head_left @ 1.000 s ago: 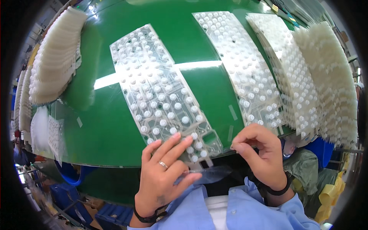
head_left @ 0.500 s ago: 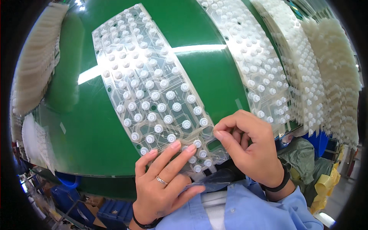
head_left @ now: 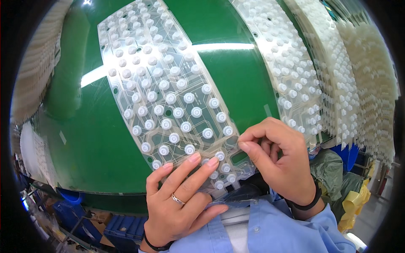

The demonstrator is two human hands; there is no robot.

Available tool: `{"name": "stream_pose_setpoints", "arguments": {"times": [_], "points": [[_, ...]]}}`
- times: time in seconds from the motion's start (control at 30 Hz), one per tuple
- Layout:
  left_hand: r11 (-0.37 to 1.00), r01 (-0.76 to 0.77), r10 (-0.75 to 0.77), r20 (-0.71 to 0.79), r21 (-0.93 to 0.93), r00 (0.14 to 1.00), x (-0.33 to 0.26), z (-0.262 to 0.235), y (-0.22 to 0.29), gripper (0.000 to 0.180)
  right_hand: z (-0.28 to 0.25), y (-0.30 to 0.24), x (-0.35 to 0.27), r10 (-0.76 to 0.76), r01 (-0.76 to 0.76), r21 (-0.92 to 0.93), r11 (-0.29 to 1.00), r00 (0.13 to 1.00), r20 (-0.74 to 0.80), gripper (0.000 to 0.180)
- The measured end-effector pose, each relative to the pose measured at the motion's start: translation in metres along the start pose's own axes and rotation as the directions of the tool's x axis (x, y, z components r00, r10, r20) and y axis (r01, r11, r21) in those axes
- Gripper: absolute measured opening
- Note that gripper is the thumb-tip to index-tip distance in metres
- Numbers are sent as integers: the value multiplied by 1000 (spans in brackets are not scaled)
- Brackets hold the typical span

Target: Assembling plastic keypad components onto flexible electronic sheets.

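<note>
A clear keyboard membrane sheet (head_left: 168, 99) with rows of white rubber domes and printed traces lies slantwise on the green table. My left hand (head_left: 181, 198), with a ring on one finger, rests its outstretched fingertips on the near end of the sheet, among the domes. Beside the sheet's right edge, near its lower corner, my right hand (head_left: 278, 158) has thumb and forefinger pinched together. What sits between those fingertips is too small to make out. The lowest part of the sheet reaches the table's front edge, partly under my left hand.
The green table (head_left: 219, 71) bears another domed membrane sheet (head_left: 287, 63) on the right, with stacks of sheets (head_left: 367, 80) beyond it. A further stack (head_left: 38, 63) stands far left. Below the edge are blue crates (head_left: 124, 227), a grey plastic bag (head_left: 327, 168) and a yellow object (head_left: 354, 202).
The view has shifted slightly, so the far end of the sheet sits higher in the picture. Both hands keep nearly the same pose and place on the sheet.
</note>
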State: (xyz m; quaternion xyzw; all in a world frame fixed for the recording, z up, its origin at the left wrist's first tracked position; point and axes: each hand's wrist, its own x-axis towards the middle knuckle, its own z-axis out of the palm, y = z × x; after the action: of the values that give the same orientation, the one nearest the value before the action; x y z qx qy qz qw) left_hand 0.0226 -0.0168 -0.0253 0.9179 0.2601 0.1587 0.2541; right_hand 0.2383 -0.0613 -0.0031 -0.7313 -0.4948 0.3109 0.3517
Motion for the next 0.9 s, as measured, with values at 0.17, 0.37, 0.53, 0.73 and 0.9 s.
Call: {"name": "stream_pose_setpoints", "arguments": {"times": [0.17,0.37,0.53,0.73,0.9], "points": [[1000,-2,2,-2,1,1000,1,0,-1,45,-1,3,0,-6,5,30,1000,1000,30,6],[1000,1,-1,3,-4,1000,1,0,0,45,0,3,1,12,-13,43,999,1000,4,6],[1000,0,0,2,0,1000,1,0,-1,44,0,3,1,6,-6,17,1000,1000,2,5],[1000,3,-3,8,0,1000,1,-1,0,44,1,0,1,5,-5,-12,1000,1000,4,6],[1000,3,-3,4,-3,1000,1,-1,0,44,2,-1,1,-11,10,-41,999,1000,-8,7]]}}
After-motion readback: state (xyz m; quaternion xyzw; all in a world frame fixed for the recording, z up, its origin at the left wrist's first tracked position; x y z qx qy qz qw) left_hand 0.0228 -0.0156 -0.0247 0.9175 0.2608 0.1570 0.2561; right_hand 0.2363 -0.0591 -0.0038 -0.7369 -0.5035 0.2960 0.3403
